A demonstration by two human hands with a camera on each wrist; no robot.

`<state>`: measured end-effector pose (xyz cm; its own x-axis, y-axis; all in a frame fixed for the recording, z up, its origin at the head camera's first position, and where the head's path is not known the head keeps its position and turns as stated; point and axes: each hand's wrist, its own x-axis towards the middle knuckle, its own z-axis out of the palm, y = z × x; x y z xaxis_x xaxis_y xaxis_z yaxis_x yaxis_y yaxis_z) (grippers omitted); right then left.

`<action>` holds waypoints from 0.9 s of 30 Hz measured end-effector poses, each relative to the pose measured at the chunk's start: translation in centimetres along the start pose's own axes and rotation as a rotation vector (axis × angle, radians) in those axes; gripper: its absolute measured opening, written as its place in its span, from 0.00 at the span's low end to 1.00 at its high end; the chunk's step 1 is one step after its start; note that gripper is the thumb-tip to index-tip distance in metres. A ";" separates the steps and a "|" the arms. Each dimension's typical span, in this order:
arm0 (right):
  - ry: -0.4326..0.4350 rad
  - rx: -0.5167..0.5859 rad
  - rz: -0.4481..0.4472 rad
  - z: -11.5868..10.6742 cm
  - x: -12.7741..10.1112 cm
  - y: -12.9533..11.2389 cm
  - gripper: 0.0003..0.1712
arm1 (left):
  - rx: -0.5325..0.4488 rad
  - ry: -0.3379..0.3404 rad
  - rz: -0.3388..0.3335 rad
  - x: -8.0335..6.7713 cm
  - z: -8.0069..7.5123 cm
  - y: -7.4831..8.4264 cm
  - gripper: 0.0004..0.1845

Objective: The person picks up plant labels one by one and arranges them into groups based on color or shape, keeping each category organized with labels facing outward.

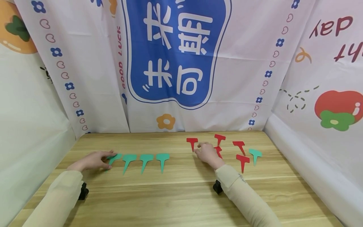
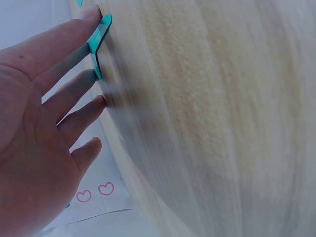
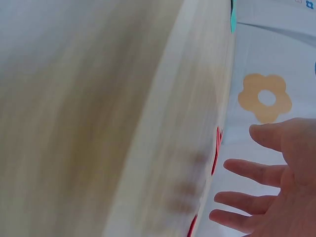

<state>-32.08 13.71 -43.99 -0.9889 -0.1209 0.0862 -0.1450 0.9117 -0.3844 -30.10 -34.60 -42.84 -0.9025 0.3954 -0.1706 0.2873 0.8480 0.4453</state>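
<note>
My left hand point(image 1: 95, 160) touches the leftmost teal T-shaped plant label point(image 1: 115, 157). In the left wrist view its fingers are mostly straight, with fingertips against the teal label point(image 2: 100, 42). Three more teal labels, including the middle one point(image 1: 146, 159), lie in a row to its right, stems toward me. My right hand point(image 1: 208, 154) hovers beside a red plant label point(image 1: 192, 142), fingers spread and holding nothing in the right wrist view. Partly hidden behind that hand is another red label point(image 1: 218, 152).
More red labels lie to the right, one at the back point(image 1: 220, 138), one farther right point(image 1: 239, 145) and one nearer point(image 1: 242, 160). A single teal label point(image 1: 255, 154) lies beyond them. Printed white cloth point(image 1: 99, 78) surrounds the wooden table point(image 1: 158, 201).
</note>
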 end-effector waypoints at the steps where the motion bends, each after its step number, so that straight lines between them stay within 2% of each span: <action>1: 0.001 0.004 0.001 -0.1 0.0 0.3 0.23 | 0.001 0.000 0.000 0.0 0.0 0.0 0.39; 6: 0.026 -0.010 -0.003 -0.5 -0.2 2.0 0.23 | 0.004 -0.002 -0.003 0.0 0.1 -0.1 0.39; 14: 0.047 0.024 0.057 -1.8 -0.6 4.4 0.23 | 0.021 0.004 -0.005 0.1 0.1 -0.2 0.39; 27: 0.070 0.011 0.094 -3.8 -1.7 7.8 0.23 | 0.019 -0.002 -0.004 0.2 0.1 -0.3 0.39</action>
<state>-31.36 22.49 -43.68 -0.9935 -0.0072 0.1135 -0.0528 0.9132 -0.4040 -30.29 -34.72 -43.12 -0.9030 0.3928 -0.1743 0.2899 0.8562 0.4277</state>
